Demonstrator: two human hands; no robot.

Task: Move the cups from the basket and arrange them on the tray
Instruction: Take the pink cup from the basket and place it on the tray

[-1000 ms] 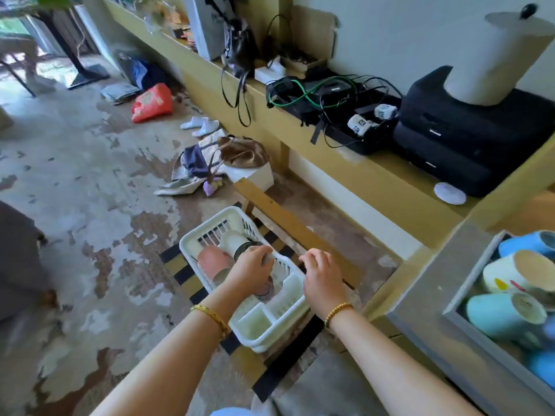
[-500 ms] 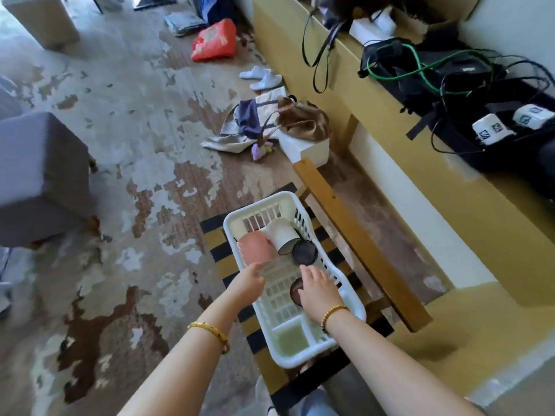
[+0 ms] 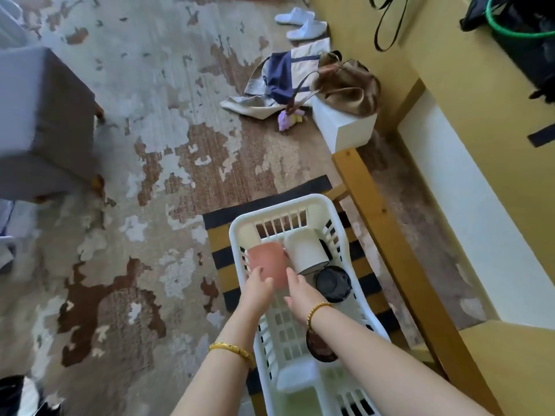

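A white plastic basket (image 3: 303, 202) sits on a black-and-yellow striped seat. In it lie a pink cup (image 3: 268, 259), a white cup (image 3: 306, 250) and a black cup (image 3: 332, 283). Another dark cup (image 3: 320, 348) shows partly under my right forearm. My left hand (image 3: 256, 288) grips the near end of the pink cup from the left. On the cup's right side, my right hand (image 3: 301, 292) presses its fingers against it. The cup still lies low in the basket. The tray is out of view.
A yellow wooden frame (image 3: 387, 235) runs along the basket's right side, with a yellow bench (image 3: 468, 94) beyond. Bags (image 3: 345, 82) and a white box (image 3: 342, 127) lie on the floor ahead. A grey upholstered seat (image 3: 42, 115) stands at the left.
The view has tilted down onto the basket, and the tray left the frame a second ago. My right hand moved from the dark cup to the pink cup, joining my left hand there.
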